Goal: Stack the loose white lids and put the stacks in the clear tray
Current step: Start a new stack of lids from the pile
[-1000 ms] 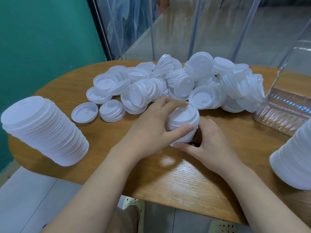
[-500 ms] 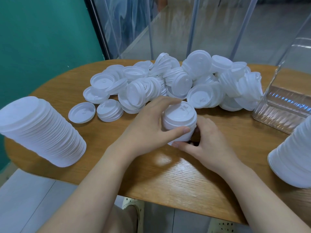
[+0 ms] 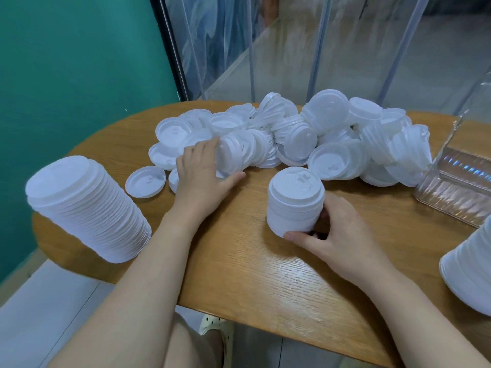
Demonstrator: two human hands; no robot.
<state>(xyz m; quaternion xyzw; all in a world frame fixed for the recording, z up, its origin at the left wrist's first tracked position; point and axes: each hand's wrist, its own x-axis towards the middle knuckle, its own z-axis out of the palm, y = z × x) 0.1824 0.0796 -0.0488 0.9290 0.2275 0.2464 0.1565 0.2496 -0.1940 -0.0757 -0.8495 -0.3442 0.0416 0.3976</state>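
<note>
White lids (image 3: 305,139) lie heaped across the far side of the wooden surface (image 3: 239,261), just left of the clear tray (image 3: 457,181).

The right hand (image 3: 337,235) grips a short upright stack (image 3: 293,204) near the middle; the left hand (image 3: 202,179) curls round a small leaning stack (image 3: 233,158) at the heap's near-left edge. A tall stack (image 3: 87,208) stands far left.

The lids (image 3: 289,136) are plain white, as are the tall stacks (image 3: 87,208). The table (image 3: 239,256) is honey-brown wood with fine dark grain. The wall (image 3: 74,62) is teal; the tray (image 3: 457,187) is clear and ribbed.
</note>
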